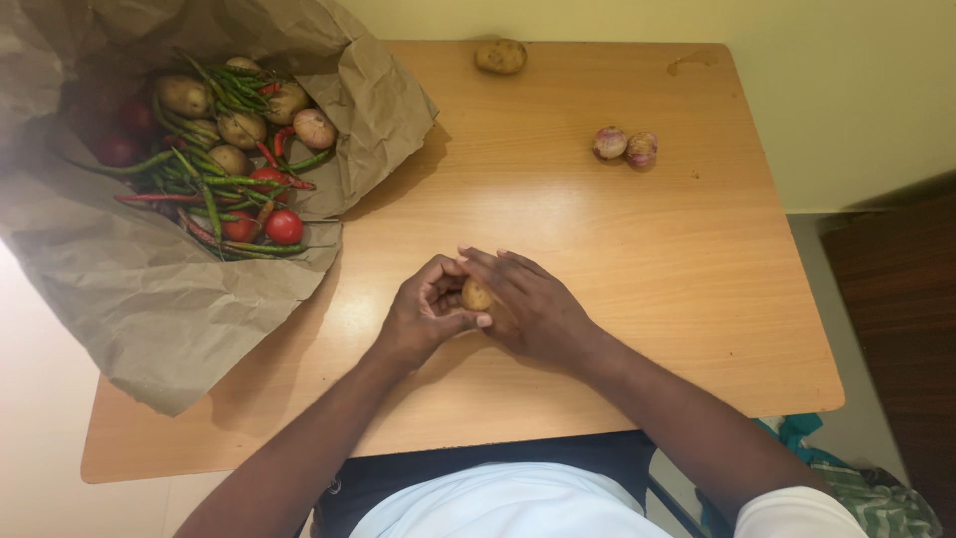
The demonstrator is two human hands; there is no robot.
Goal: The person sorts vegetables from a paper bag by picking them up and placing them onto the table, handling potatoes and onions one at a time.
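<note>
A small tan potato [476, 295] sits between both my hands just above the middle of the wooden table [697, 299]. My left hand [423, 311] curls around its left side, fingers bent over it. My right hand [528, 304] covers its right side with fingers stretched flat across. Both hands grip the potato together near the table's front half.
A crumpled brown paper bag [149, 289] lies open at the left, holding potatoes [242, 130], tomatoes [284, 226], green and red chillies [204, 184]. Another potato [500, 57] rests at the far edge. Two small purple onions [625, 145] lie at the right rear.
</note>
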